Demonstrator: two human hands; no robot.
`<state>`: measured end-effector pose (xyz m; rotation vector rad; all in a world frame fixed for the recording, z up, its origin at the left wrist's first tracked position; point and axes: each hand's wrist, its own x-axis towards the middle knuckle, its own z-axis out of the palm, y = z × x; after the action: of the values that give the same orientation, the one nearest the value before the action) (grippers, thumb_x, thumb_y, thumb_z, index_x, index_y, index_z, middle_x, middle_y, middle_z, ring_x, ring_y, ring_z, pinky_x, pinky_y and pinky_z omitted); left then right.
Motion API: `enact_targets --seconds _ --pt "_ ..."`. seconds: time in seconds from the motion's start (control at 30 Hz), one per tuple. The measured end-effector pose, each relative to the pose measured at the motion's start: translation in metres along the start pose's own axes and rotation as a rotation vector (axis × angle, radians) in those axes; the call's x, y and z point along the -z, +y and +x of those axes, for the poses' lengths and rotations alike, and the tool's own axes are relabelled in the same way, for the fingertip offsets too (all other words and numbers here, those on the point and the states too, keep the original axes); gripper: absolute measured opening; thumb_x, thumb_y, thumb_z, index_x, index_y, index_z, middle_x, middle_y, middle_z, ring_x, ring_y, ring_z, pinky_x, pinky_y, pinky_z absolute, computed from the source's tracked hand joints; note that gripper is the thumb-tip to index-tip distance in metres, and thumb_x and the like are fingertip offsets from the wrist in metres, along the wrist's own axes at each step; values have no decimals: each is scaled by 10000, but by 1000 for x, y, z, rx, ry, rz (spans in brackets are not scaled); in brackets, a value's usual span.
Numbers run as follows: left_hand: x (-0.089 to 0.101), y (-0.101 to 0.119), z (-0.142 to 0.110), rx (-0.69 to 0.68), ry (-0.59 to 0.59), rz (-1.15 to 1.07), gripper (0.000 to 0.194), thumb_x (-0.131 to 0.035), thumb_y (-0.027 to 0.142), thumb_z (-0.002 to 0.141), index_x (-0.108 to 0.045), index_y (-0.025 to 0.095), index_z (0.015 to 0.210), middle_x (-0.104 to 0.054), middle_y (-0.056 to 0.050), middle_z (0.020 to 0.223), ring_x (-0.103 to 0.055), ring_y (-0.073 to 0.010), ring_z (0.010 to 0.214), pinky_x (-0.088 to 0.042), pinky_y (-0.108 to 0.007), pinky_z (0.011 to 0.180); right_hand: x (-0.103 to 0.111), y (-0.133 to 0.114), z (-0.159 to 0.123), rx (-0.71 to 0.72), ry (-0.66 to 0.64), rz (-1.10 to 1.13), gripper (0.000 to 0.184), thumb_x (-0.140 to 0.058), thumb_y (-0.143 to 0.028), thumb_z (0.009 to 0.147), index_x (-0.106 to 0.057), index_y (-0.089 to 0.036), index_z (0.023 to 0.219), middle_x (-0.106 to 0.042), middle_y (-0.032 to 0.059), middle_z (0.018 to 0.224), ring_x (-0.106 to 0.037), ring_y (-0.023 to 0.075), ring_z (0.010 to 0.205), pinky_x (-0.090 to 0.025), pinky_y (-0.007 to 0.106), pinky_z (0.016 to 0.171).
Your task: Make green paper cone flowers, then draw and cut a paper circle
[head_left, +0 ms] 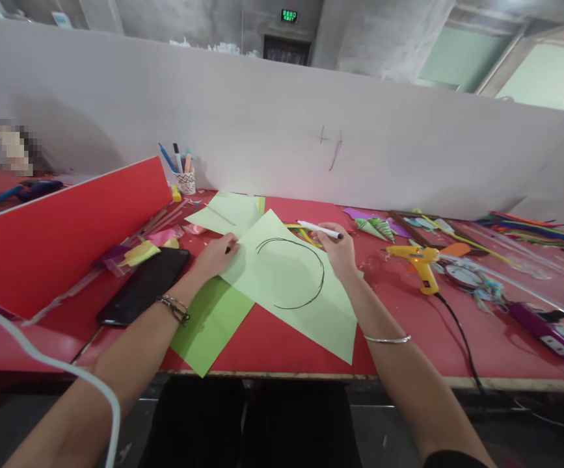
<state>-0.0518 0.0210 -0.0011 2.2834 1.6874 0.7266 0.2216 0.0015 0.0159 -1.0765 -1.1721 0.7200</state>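
Note:
My right hand (336, 250) is closed round a white marker (319, 228) with a black end, held over the far edge of a pale green paper sheet (282, 273). A large black, roughly drawn curve, open at its left side, runs across this sheet. My left hand (218, 257) rests at the sheet's left edge with its fingers curled. A small black piece, apparently the marker cap (228, 249), sticks out from those fingers. Partly under the sheet lies a brighter green paper (208, 325), and another pale green sheet (223, 211) lies behind.
A phone (145, 286) lies to the left, before a standing red board (77, 227). A pen cup (184, 181) stands at the back by the white partition (262, 130). On the right are a yellow glue gun (417, 261), a purple power strip (550, 331) and pipe cleaners (525, 227).

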Motion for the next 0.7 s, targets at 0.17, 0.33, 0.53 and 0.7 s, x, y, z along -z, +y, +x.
enact_targets --seconds 0.17,0.33,0.53,0.7 --pt "1 0 -1 -15 15 -79 280 -398 411 789 -525 180 886 -646 -64 833 -596 -206 816 -412 -277 684 7 5 2 15 54 -52 236 -637 -328 621 -552 -175 779 -632 24 728 -620 151 716 -505 319 685" --pt "2 1 -2 -51 67 -165 285 -422 435 779 -534 178 830 -644 -38 816 -597 -183 814 -413 -246 686 4 7 0 -106 -59 66 190 -611 -336 656 -567 -177 749 -635 13 660 -636 156 662 -514 326 680" --pt "3 1 -1 -56 149 -226 289 -433 437 772 -537 169 806 -624 -10 783 -585 -152 756 -413 -219 682 3 7 -1 -106 -81 151 204 -556 -340 703 -567 -187 838 -656 28 764 -638 145 709 -499 331 738" --pt "4 0 0 -50 160 -297 303 -441 442 765 -544 161 811 -617 -8 808 -568 -135 731 -412 -213 698 10 8 3 -79 44 223 192 -520 -357 721 -517 -204 835 -645 26 801 -618 118 717 -490 300 735"
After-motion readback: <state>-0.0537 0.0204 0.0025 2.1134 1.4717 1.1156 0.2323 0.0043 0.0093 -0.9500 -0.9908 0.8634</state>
